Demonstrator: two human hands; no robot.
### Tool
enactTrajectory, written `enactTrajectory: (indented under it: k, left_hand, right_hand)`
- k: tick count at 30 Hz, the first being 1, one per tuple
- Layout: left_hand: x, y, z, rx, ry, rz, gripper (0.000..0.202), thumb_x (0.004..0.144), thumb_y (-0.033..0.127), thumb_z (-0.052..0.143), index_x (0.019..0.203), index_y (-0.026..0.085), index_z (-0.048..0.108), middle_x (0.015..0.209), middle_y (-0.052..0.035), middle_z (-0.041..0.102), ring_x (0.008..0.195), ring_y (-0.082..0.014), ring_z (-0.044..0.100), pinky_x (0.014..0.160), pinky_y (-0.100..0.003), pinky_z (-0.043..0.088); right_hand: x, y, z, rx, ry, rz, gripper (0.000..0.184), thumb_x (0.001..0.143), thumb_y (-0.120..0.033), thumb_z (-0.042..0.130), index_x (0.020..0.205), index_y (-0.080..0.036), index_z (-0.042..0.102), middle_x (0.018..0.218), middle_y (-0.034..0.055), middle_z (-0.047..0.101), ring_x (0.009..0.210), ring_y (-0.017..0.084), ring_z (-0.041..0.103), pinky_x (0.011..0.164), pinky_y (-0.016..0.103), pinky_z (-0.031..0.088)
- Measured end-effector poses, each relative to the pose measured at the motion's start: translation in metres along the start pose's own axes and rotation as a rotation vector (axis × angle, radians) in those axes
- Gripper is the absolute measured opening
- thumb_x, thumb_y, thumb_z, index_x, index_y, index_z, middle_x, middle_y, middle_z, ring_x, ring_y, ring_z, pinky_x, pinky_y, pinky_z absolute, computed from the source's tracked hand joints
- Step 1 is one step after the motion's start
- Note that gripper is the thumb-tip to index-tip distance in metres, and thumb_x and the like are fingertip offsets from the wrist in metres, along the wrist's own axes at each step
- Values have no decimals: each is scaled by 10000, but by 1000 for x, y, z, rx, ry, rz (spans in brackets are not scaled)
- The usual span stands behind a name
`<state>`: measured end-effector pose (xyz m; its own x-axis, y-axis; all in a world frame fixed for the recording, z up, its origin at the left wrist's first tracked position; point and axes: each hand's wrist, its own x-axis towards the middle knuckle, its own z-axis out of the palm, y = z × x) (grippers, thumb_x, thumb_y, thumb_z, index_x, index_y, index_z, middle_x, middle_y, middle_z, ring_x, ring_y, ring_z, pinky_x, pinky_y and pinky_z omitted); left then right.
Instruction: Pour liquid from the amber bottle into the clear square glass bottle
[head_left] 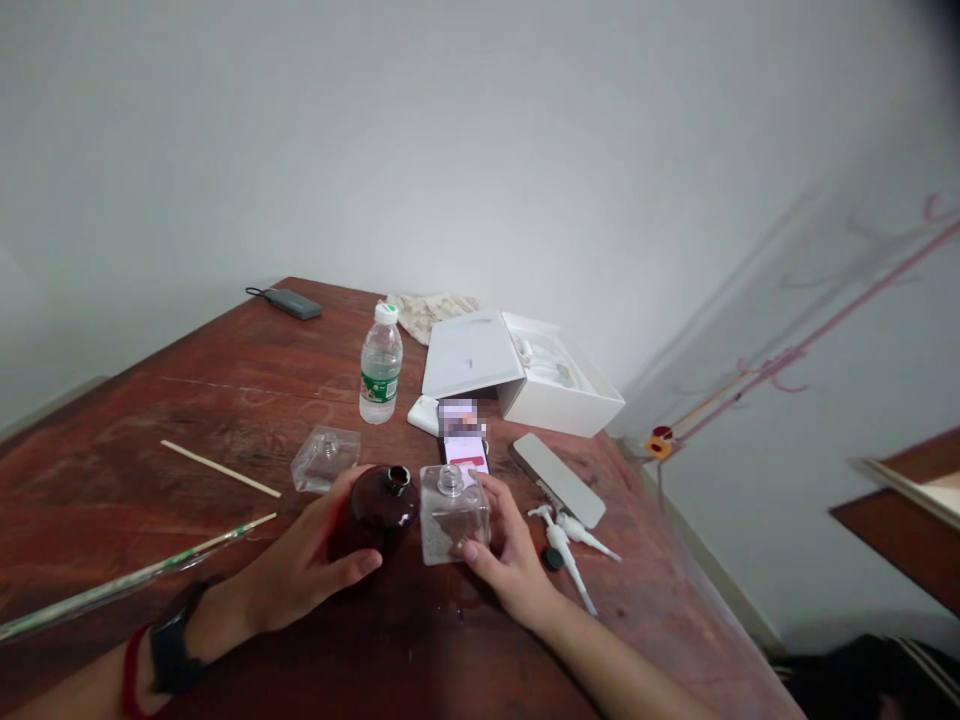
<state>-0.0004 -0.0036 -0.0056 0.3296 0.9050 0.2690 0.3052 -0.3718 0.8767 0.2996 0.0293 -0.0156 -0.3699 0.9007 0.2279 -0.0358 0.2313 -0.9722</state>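
My left hand (304, 565) is wrapped round a dark red round bottle (384, 508) with an open neck, standing on the wooden table (225, 400). My right hand (510, 555) grips a clear square glass bottle (452, 513) right beside it; the two bottles almost touch. A second clear square bottle (325, 459) stands alone to the left of them. A phone (463, 440) with a lit screen lies just behind the bottles.
A plastic water bottle (381, 365) stands further back. An open white box (525, 375) lies at the back right, a flat silver case (559, 480) and white pump nozzles (570, 545) to the right. A glass rod (135, 578) and a wooden stick (221, 468) lie left.
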Motion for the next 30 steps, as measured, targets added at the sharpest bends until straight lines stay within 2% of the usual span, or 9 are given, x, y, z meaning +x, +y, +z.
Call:
enactTrajectory:
  k: [5,10,17,22,26,30]
  left_hand:
    - [2,6,4,-19,5,26,741,1012,516,729,1645,273,429,1639,-147,560,1502,-391,552,1280,-557,440]
    - [7,13,3,-39,4,54,755,1010,497,727,1645,210,436,1602,-153,599,1441,-360,606,1238,-511,488]
    - [7,19,4,-78,113,104,648,945,385,810,1544,244,608,1479,-97,729,1294,-352,729,1131,-474,586]
    - [10,24,3,-71,124,132,669,930,361,822,1552,231,615,1441,-113,753,1278,-364,744,1109,-486,603]
    - [9,25,2,-85,114,124,659,930,374,824,1543,241,621,1449,-104,752,1252,-352,762,1095,-485,613]
    - [9,23,3,-95,119,79,667,916,392,829,1526,216,623,1464,-119,741,1292,-365,735,1134,-518,581]
  right_hand:
    - [0,0,2,-11,-10,0,785,887,-695,813,1493,-315,489,1267,118,737,991,288,744,775,389,633]
    - [-1,-2,5,-2,-5,7,809,869,-759,786,1480,-326,482,1207,94,748,900,258,719,737,355,602]
    - [-2,-4,4,-3,-6,26,777,882,-724,789,1468,-324,472,1241,103,741,844,246,709,718,367,598]
    - [-2,-4,3,-7,0,24,804,871,-741,786,1476,-319,465,1125,85,743,945,300,731,820,425,618]
    - [-3,-5,3,-10,10,19,796,868,-713,808,1473,-317,475,1157,96,737,1091,339,722,884,444,616]
    - [-3,-4,3,-5,12,18,802,868,-714,807,1479,-315,475,1175,99,741,1117,343,722,909,449,616]
